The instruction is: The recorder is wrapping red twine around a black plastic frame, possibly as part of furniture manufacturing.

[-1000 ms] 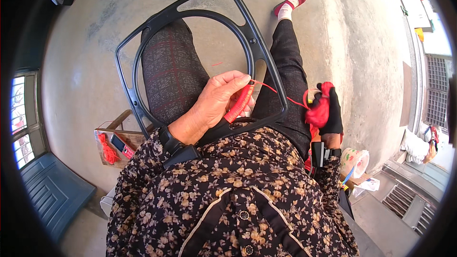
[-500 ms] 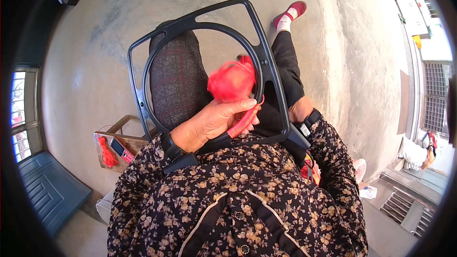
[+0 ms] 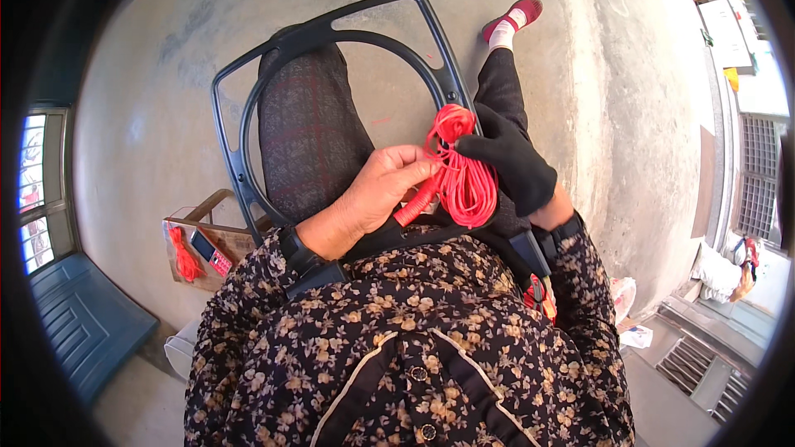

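Observation:
A black frame (image 3: pixel 445 43), a round ring inside a squarish outer rim, rests tilted across my lap. Part of the ring's near right side is wrapped tightly in red cord (image 3: pixel 419 201). My bare left hand (image 3: pixel 374 189) is at this wrapped stretch, thumb and fingers pinched together on the red cord. A looped bundle of the same red cord (image 3: pixel 469 192), bound near its top, hangs over the ring's right side. My right hand (image 3: pixel 515 164), in a black glove, grips this bundle from the right, its thumb on the binding.
To my left, a small wooden stool (image 3: pixel 238 242) carries a second hank of red cord (image 3: pixel 184 255) and a red mobile phone (image 3: pixel 212 252). A blue panelled plastic piece (image 3: pixel 95 327) stands beyond it. My leg with a red shoe (image 3: pixel 524 10) stretches ahead on the concrete floor.
The red cord bundle, blurred in motion earlier, has moved right and hangs still. My right hand has come up from beneath the frame and taken hold of it.

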The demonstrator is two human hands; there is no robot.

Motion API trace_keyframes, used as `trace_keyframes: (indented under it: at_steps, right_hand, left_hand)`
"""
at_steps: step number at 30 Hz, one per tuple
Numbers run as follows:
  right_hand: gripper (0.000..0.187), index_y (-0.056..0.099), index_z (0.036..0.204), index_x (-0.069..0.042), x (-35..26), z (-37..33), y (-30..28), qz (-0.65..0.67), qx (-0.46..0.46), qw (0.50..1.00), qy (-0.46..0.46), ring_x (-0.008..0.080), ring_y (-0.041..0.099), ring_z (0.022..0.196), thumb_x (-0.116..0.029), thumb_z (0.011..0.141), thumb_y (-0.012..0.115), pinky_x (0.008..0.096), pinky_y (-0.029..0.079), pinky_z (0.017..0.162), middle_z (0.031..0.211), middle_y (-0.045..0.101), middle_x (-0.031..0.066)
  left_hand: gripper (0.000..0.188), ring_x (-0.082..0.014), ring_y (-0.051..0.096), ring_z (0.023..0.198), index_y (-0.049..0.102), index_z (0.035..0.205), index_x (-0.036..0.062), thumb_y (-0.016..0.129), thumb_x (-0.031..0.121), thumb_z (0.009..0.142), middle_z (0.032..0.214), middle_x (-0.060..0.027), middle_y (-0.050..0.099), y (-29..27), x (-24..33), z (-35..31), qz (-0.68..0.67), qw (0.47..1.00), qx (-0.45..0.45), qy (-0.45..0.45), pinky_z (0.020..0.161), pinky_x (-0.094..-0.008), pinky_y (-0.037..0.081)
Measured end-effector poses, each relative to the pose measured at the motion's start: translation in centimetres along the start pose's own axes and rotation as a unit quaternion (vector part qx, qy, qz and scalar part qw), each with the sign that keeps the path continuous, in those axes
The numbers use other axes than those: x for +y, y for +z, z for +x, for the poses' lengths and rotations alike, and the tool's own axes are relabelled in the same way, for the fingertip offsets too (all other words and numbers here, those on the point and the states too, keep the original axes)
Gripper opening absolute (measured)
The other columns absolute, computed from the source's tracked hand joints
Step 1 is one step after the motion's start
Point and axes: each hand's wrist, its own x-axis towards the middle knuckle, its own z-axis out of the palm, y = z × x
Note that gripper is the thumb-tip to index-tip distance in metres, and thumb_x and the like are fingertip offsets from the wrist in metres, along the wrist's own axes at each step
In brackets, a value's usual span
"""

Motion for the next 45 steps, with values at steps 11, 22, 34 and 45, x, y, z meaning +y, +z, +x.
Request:
trace_keyframes:
  at_steps: [11, 22, 34, 45]
  right_hand:
    - [0.047, 0.052, 0.117, 0.001, 3.4, -4.6, 1.2, 0.05, 0.064, 0.996, -0.026, 0.0145, 0.056, 0.098, -0.008, 0.073, 0.067, 0.0272, 0.045, 0.085, 0.111, 0.059, 0.0084]
    - [0.044, 0.053, 0.114, 0.002, 4.5, -13.1, -10.3, -0.186, 0.178, 0.96, 0.111, 0.0152, 0.058, 0.091, -0.021, 0.078, 0.065, 0.0288, 0.046, 0.085, 0.1, 0.062, 0.0092]
    - [0.03, 0.059, 0.106, 0.0, 5.0, -8.1, -9.6, -0.395, 0.473, 0.776, -0.132, 0.0153, 0.062, 0.085, -0.016, 0.08, 0.064, 0.0281, 0.048, 0.078, 0.093, 0.065, 0.0067]
    - [0.028, 0.058, 0.108, -0.002, 1.4, 0.4, 0.5, 0.054, 0.228, 0.972, -0.035, 0.0131, 0.059, 0.083, -0.022, 0.09, 0.054, 0.0262, 0.047, 0.075, 0.092, 0.063, 0.0055]
  left_hand:
    - [0.02, -0.0131, 0.058, 0.057, 0.058, 0.086, -0.0001, 0.053, 0.019, 0.093, 0.073, -0.0073, 0.061, 0.8, 0.8, -0.4, -0.038, 0.999, -0.02, 0.005, 0.056, -0.0261, 0.049]
    - [0.016, -0.0134, 0.06, 0.065, 0.053, 0.096, 0.0038, 0.054, 0.019, 0.092, 0.077, -0.0077, 0.06, 0.5, 1.6, -0.7, -0.042, 0.999, 0.016, 0.004, 0.057, -0.0263, 0.051]
    - [0.018, -0.0149, 0.06, 0.057, 0.056, 0.085, 0.005, 0.056, 0.022, 0.091, 0.072, -0.0098, 0.062, 0.2, 1.6, -0.2, -0.025, 0.999, 0.024, 0.005, 0.051, -0.0267, 0.051]
    - [0.021, -0.0155, 0.063, 0.066, 0.06, 0.094, 0.0043, 0.06, 0.025, 0.088, 0.077, -0.0078, 0.064, 1.1, 1.0, -0.7, -0.067, 0.99, -0.059, -0.112, 0.058, -0.0268, 0.053]
